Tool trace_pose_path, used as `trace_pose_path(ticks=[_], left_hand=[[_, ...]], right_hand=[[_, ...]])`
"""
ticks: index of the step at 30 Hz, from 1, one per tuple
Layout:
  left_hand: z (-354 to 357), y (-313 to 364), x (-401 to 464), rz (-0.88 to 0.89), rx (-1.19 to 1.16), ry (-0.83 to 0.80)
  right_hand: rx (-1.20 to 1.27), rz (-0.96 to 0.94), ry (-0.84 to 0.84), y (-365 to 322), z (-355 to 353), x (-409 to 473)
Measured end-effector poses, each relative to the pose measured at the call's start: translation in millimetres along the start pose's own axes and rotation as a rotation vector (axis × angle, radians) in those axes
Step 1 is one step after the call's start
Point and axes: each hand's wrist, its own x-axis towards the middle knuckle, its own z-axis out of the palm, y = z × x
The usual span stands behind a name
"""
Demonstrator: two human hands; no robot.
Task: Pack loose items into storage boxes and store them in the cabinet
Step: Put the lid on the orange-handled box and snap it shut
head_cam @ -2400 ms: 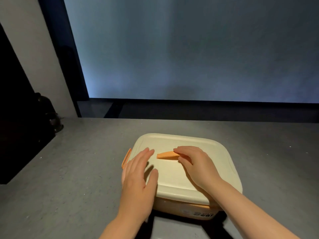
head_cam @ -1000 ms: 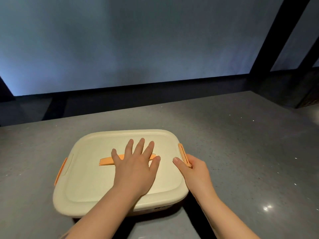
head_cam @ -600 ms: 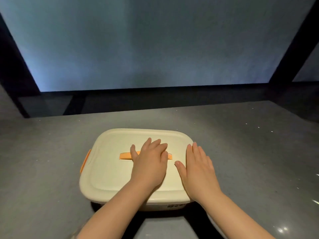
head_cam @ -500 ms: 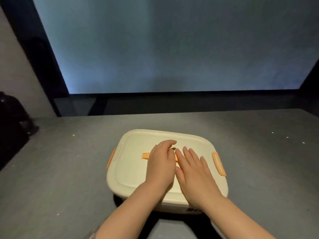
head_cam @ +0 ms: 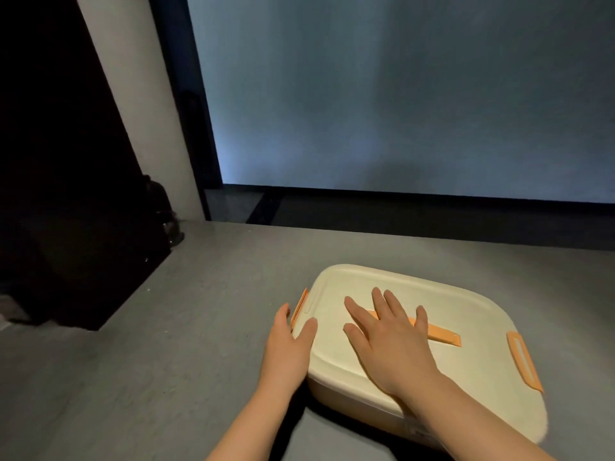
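Storage box (head_cam: pixel 466 371) on grey counter (head_cam: pixel 166 361), lid on, long axis left-right. My right hand (head_cam: pixel 392 344) flat, fingers spread on lid; left hand (head_cam: pixel 288 344) open against box's left clip (head_cam: pixel 299 306), nearer to snap it.

A grey speckled worktop (head_cam: pixel 139 361) fills the near ground. Along its far edge runs a black frame (head_cam: pixel 432 207) beneath a large pale blue-grey panel (head_cam: pixel 399 94). At far left a light pillar (head_cam: pixel 133 94) rises, with a dark, indistinct object (head_cam: pixel 163 214) at its foot.
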Motion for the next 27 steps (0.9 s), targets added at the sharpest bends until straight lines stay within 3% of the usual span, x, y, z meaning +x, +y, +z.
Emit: trace_pose_path(ticks=[5,8,27], left_hand=[[7.7,-1.2,0.7,-0.162,-0.308,-0.045],[9.2,-0.8,-1.1,-0.133,-0.409,0.020],[1.9,8.0,-4.8,0.205,-0.014,0.035]], right_hand=[[0.009,-0.003,0.011,0.6,1.0,0.0],[0.008,-0.004,0.011,1.1,1.0,-0.2],[0.018,-0.014,0.018,0.0,0.4,-0.8]])
